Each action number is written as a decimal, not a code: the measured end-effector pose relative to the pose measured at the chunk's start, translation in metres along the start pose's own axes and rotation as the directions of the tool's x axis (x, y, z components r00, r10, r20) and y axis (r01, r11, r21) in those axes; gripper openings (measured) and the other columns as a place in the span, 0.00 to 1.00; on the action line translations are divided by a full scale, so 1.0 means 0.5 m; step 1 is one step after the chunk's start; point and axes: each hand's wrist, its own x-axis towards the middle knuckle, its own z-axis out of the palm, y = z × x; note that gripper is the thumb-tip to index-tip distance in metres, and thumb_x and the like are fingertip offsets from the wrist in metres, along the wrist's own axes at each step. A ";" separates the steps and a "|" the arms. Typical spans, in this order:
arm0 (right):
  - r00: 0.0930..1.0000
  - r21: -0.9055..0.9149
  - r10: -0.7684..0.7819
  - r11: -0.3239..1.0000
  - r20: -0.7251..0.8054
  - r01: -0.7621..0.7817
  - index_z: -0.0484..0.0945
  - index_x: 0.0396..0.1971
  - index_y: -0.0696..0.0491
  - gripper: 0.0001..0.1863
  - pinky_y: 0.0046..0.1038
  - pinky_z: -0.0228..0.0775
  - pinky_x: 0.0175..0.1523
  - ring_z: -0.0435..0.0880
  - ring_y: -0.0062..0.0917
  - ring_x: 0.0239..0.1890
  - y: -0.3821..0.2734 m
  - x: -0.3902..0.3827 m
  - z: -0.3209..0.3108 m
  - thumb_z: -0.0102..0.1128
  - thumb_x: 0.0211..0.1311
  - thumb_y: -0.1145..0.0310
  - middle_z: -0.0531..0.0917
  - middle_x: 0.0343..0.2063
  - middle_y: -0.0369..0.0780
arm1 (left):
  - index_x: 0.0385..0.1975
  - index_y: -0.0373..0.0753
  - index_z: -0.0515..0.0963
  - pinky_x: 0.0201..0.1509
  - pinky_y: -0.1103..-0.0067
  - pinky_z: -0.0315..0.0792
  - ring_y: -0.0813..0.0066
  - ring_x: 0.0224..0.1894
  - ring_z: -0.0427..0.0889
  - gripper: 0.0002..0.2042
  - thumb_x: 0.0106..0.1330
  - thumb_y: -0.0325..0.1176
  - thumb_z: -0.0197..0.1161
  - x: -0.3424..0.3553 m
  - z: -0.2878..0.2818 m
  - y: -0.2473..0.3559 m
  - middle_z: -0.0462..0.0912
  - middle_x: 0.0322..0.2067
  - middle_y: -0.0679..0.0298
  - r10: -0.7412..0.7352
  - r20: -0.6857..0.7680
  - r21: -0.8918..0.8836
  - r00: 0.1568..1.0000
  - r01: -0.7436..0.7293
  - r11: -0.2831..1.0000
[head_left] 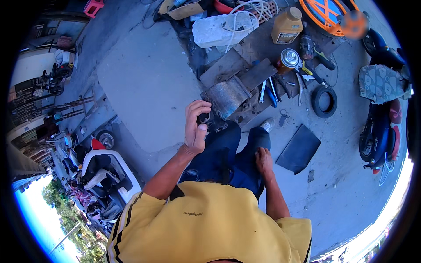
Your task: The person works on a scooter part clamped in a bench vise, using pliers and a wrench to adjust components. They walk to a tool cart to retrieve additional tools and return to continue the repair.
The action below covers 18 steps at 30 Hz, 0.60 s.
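My left hand is raised over my left knee, fingers and thumb closed round a small black object; its kind cannot be made out. Just beyond that hand, a curved worn metal piece lies on the near end of a low dark workbench. My right hand rests on my right thigh with its fingers laid over the dark trousers, and nothing shows in it. Wrenches and blue-handled pliers lie on the bench to the right of the metal piece.
An orange spray can, a tan oil bottle and a cordless drill stand or lie farther back. A white block carries coiled hose. On the floor at right are a small tyre and a black sheet. Scooters flank both sides.
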 end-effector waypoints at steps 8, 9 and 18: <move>0.968 -0.373 -0.252 0.897 0.008 0.237 0.77 0.59 0.55 0.26 0.44 0.55 0.71 0.74 0.38 0.62 0.117 0.184 0.000 0.64 0.64 0.60 0.81 0.55 0.43 | 0.46 0.31 0.76 0.64 0.61 0.67 0.53 0.56 0.75 0.25 0.78 0.46 0.36 -0.018 0.024 -0.061 0.82 0.48 0.49 0.195 -0.141 0.074 0.971 -0.186 0.980; 0.971 -0.398 -0.240 0.891 -0.005 0.218 0.76 0.60 0.56 0.26 0.44 0.54 0.72 0.74 0.37 0.63 0.126 0.210 0.001 0.64 0.64 0.60 0.81 0.56 0.43 | 0.46 0.31 0.76 0.64 0.62 0.67 0.54 0.56 0.75 0.25 0.78 0.46 0.36 -0.018 0.033 -0.069 0.82 0.48 0.49 0.198 -0.170 0.071 0.965 -0.189 0.979; 0.825 -0.250 -0.497 0.863 -0.267 0.439 0.81 0.45 0.55 0.15 0.41 0.60 0.66 0.79 0.37 0.51 0.207 0.267 0.057 0.67 0.59 0.67 0.84 0.41 0.42 | 0.46 0.30 0.81 0.63 0.74 0.65 0.67 0.54 0.76 0.24 0.74 0.41 0.40 -0.021 0.074 -0.086 0.82 0.48 0.55 0.221 -0.350 -0.062 0.910 -0.258 0.964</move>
